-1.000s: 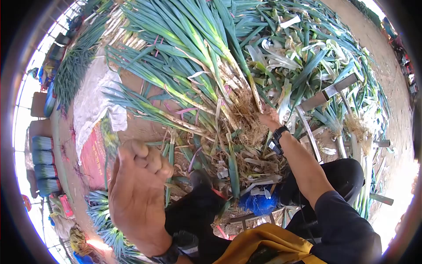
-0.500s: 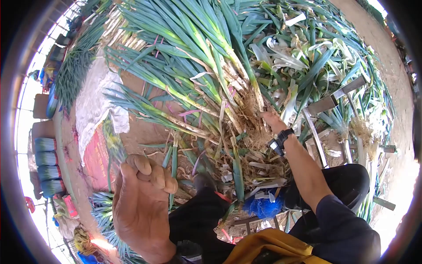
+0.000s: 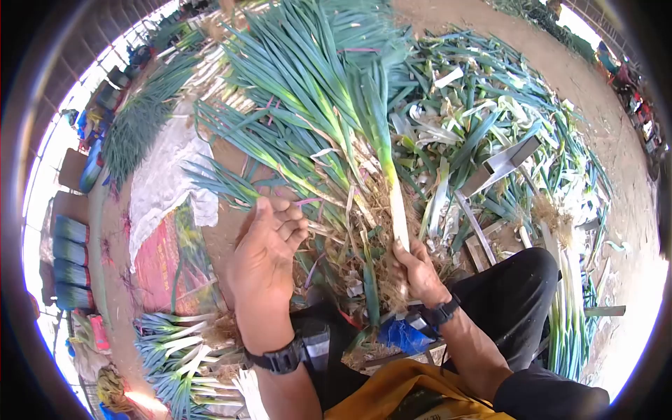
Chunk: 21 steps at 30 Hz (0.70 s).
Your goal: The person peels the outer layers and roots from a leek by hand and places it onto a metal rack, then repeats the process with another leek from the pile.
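My right hand grips a green onion by its white lower stalk, just above the roots, with the leaves pointing up and away. At the left, my left hand is raised, palm toward me, its fingers curled inward; whether anything lies between them is too unclear to tell. Beyond both hands lies a large pile of green onions with dirty roots and dry outer leaves, their tops pointing away.
A heap of stripped leaves spreads at the right beside a metal frame. Cleaned onions lie at the lower left. A white cloth covers ground at the left. Blue netting is near my legs.
My right hand has come closer to me and now holds an onion stalk drawn from the pile. My left hand has moved up and to the right. The view has shifted slightly.
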Each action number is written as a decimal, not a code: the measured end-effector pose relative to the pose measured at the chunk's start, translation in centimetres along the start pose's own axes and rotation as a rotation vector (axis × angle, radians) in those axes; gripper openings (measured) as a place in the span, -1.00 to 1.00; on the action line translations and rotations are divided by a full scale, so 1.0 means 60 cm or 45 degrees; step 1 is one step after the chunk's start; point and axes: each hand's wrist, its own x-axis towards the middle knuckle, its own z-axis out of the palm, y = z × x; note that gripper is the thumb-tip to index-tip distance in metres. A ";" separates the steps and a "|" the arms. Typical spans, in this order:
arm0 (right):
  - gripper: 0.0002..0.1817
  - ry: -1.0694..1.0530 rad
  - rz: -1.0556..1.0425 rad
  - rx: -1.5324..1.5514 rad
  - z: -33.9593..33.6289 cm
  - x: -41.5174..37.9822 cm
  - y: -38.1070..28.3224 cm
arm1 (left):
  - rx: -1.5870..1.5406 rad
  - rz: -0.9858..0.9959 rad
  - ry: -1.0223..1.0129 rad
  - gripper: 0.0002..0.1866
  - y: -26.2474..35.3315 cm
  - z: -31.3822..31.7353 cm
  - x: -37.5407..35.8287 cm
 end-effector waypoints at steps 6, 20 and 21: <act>-0.67 -0.531 0.063 0.143 0.004 -0.122 -0.045 | 0.029 -0.015 0.087 -0.40 -0.003 -0.007 0.006; -0.33 -0.507 0.049 -0.651 0.011 -0.198 -0.049 | -0.376 0.172 0.041 -0.54 -0.011 -0.009 0.015; -0.33 -0.417 -0.044 -0.684 0.027 -0.186 -0.053 | -0.354 0.211 0.029 -0.55 -0.015 -0.005 0.013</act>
